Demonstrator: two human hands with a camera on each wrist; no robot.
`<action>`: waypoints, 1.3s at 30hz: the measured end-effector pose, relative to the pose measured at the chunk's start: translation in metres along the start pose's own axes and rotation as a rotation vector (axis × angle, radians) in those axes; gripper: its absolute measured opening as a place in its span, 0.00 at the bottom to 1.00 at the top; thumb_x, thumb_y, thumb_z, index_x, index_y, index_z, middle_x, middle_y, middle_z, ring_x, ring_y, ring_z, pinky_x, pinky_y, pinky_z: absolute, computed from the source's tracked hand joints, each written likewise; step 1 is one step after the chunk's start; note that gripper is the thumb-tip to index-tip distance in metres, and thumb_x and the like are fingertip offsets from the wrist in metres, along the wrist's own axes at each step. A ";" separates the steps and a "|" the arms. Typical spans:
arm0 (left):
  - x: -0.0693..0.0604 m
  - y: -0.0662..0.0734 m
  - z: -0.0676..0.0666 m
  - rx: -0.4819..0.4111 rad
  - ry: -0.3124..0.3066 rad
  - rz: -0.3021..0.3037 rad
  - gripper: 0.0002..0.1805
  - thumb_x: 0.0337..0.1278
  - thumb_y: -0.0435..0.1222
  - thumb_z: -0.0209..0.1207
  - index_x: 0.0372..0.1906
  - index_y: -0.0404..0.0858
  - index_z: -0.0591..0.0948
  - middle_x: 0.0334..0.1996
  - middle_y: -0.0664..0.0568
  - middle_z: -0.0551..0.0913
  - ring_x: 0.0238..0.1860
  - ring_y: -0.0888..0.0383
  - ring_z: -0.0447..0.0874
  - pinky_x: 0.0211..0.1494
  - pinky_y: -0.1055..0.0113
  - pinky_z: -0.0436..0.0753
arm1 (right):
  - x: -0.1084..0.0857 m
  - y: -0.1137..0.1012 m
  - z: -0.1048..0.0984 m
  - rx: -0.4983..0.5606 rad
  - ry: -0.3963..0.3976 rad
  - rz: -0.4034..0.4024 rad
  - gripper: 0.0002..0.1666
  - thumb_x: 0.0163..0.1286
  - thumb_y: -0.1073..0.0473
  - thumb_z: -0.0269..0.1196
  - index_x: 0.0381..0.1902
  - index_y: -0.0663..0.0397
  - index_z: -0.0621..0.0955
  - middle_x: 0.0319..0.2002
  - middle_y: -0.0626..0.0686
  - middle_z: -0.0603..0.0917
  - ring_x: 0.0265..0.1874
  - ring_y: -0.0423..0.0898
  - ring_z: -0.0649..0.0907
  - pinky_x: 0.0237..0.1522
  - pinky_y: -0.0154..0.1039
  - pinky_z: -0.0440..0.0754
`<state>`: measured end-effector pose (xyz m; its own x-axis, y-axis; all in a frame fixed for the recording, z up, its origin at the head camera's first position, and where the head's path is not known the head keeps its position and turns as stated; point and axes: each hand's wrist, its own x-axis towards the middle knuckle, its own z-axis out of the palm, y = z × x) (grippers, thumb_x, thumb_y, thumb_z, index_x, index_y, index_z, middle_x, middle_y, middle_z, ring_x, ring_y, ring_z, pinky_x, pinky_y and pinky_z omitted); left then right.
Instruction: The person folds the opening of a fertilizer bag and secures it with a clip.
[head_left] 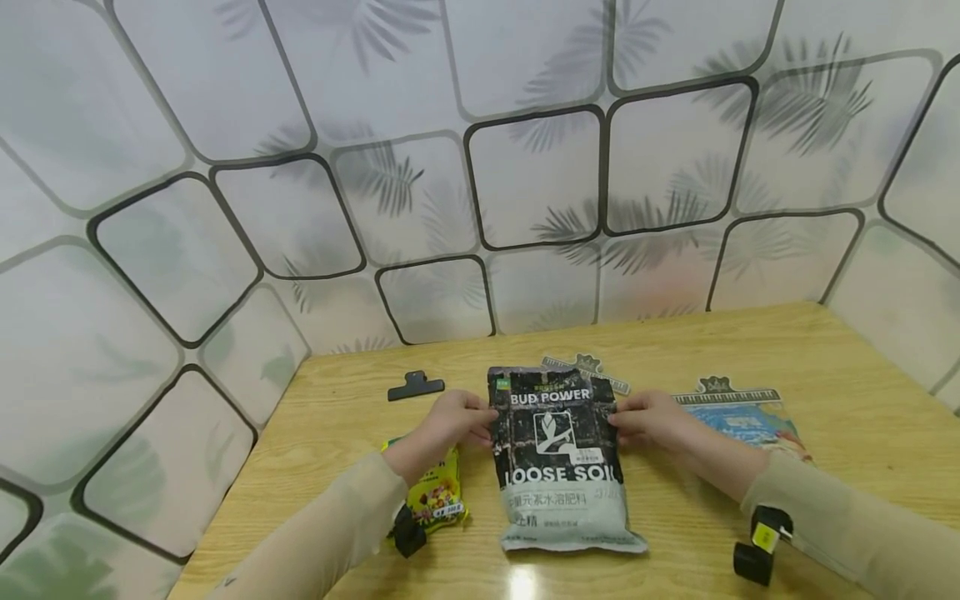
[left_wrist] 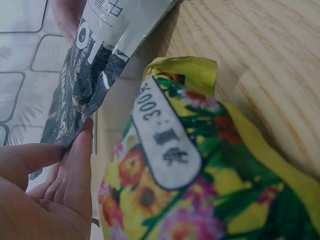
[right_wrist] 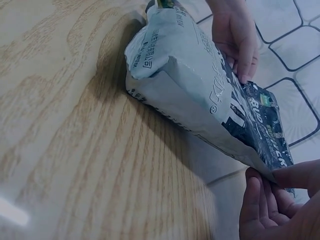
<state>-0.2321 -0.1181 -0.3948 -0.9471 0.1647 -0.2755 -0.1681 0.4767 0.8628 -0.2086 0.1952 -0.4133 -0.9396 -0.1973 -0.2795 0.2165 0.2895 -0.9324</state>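
Observation:
A black and pale grey soil bag [head_left: 562, 462], printed "BUD POWER" and "LOOSE SOIL", is in the middle of the head view, its bottom edge towards me. My left hand [head_left: 454, 423] pinches its left side edge between thumb and fingers. On the opposite edge my right hand [head_left: 651, 419] pinches it the same way, as the right wrist view also shows at the fingers [right_wrist: 260, 205]. Beneath my left forearm lies a yellow flower-printed packet [head_left: 438, 492], large in the left wrist view. Behind the bag's top is a grey ruler-marked clip [head_left: 588, 367], partly hidden.
A black clip [head_left: 415, 385] lies at the back left of the wooden table [head_left: 337, 500]. To the right, another ruler-marked clip [head_left: 727, 393] sits along the top of a blue packet [head_left: 746, 423], partly covered by my right arm. A patterned wall [head_left: 420, 208] stands behind.

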 end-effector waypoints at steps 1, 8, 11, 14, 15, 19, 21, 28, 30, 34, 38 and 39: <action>0.000 0.001 0.000 0.003 0.000 0.005 0.10 0.76 0.32 0.62 0.49 0.27 0.87 0.33 0.45 0.87 0.26 0.61 0.87 0.42 0.59 0.95 | 0.000 -0.001 0.000 0.004 0.000 -0.004 0.20 0.77 0.69 0.61 0.58 0.83 0.77 0.43 0.56 0.90 0.33 0.37 0.87 0.40 0.34 0.92; 0.000 0.004 -0.002 0.010 0.010 0.027 0.11 0.76 0.32 0.62 0.50 0.25 0.87 0.34 0.42 0.87 0.26 0.61 0.87 0.43 0.58 0.95 | 0.001 -0.006 -0.004 0.017 0.016 -0.002 0.18 0.78 0.67 0.61 0.57 0.79 0.78 0.41 0.51 0.86 0.32 0.37 0.85 0.40 0.34 0.91; 0.002 0.005 -0.002 0.004 0.020 0.025 0.12 0.76 0.32 0.62 0.51 0.26 0.87 0.36 0.41 0.88 0.27 0.61 0.87 0.43 0.57 0.95 | 0.001 -0.009 -0.005 0.036 0.024 0.000 0.17 0.78 0.67 0.61 0.56 0.78 0.79 0.40 0.49 0.84 0.32 0.38 0.85 0.40 0.33 0.91; 0.004 0.006 -0.003 -0.004 0.028 0.023 0.11 0.76 0.32 0.62 0.51 0.27 0.87 0.36 0.40 0.88 0.26 0.60 0.87 0.43 0.57 0.95 | 0.002 -0.012 -0.005 0.058 0.028 -0.010 0.13 0.77 0.68 0.62 0.52 0.76 0.80 0.36 0.46 0.84 0.30 0.37 0.85 0.38 0.32 0.91; 0.005 0.006 -0.003 -0.009 0.030 0.020 0.11 0.76 0.32 0.62 0.50 0.27 0.87 0.36 0.41 0.88 0.26 0.60 0.87 0.43 0.58 0.95 | 0.002 -0.012 -0.006 0.063 0.029 -0.016 0.13 0.77 0.69 0.62 0.53 0.77 0.80 0.36 0.46 0.84 0.30 0.37 0.85 0.38 0.32 0.91; 0.006 0.007 -0.004 -0.017 0.035 0.022 0.11 0.76 0.32 0.62 0.51 0.27 0.87 0.35 0.42 0.88 0.27 0.60 0.87 0.44 0.57 0.95 | 0.002 -0.014 -0.007 0.064 0.029 -0.025 0.13 0.77 0.68 0.62 0.53 0.76 0.80 0.35 0.46 0.85 0.31 0.36 0.85 0.39 0.32 0.91; 0.005 0.008 -0.005 -0.019 0.039 0.026 0.12 0.76 0.32 0.62 0.52 0.27 0.86 0.37 0.41 0.88 0.28 0.60 0.87 0.44 0.57 0.95 | 0.002 -0.016 -0.008 0.058 0.028 -0.030 0.16 0.77 0.68 0.62 0.55 0.78 0.79 0.37 0.46 0.85 0.31 0.37 0.85 0.40 0.32 0.91; 0.002 0.012 -0.008 -0.031 0.037 0.061 0.12 0.76 0.32 0.62 0.54 0.27 0.86 0.46 0.37 0.88 0.30 0.59 0.88 0.47 0.55 0.95 | 0.002 -0.021 -0.011 0.036 -0.004 -0.059 0.21 0.79 0.65 0.61 0.60 0.80 0.78 0.37 0.45 0.86 0.33 0.36 0.86 0.46 0.33 0.92; 0.002 0.013 -0.009 -0.033 0.038 0.072 0.12 0.76 0.32 0.62 0.53 0.27 0.86 0.47 0.36 0.87 0.31 0.58 0.88 0.49 0.54 0.95 | 0.001 -0.023 -0.012 0.025 0.005 -0.062 0.22 0.79 0.64 0.62 0.61 0.80 0.78 0.37 0.46 0.86 0.33 0.37 0.86 0.47 0.34 0.92; 0.000 0.017 -0.010 -0.029 0.039 0.079 0.13 0.76 0.32 0.62 0.54 0.26 0.85 0.48 0.36 0.87 0.32 0.57 0.89 0.52 0.51 0.94 | 0.000 -0.026 -0.012 -0.007 0.022 -0.068 0.23 0.80 0.63 0.62 0.62 0.79 0.77 0.40 0.48 0.86 0.34 0.37 0.86 0.50 0.37 0.92; -0.001 0.020 -0.011 -0.019 0.041 0.078 0.14 0.76 0.32 0.62 0.56 0.26 0.84 0.48 0.35 0.87 0.34 0.55 0.90 0.51 0.52 0.94 | -0.001 -0.028 -0.014 -0.035 0.040 -0.075 0.24 0.79 0.63 0.62 0.64 0.79 0.77 0.47 0.53 0.87 0.35 0.37 0.86 0.52 0.41 0.92; -0.001 0.020 -0.012 -0.021 0.042 0.077 0.14 0.76 0.32 0.62 0.56 0.26 0.84 0.48 0.35 0.87 0.34 0.55 0.90 0.51 0.52 0.94 | 0.000 -0.029 -0.014 -0.042 0.042 -0.081 0.25 0.79 0.63 0.62 0.64 0.80 0.77 0.49 0.56 0.87 0.35 0.36 0.87 0.53 0.42 0.92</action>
<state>-0.2375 -0.1186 -0.3721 -0.9679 0.1638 -0.1906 -0.0998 0.4457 0.8896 -0.2182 0.2002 -0.3834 -0.9639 -0.1827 -0.1934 0.1295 0.3130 -0.9409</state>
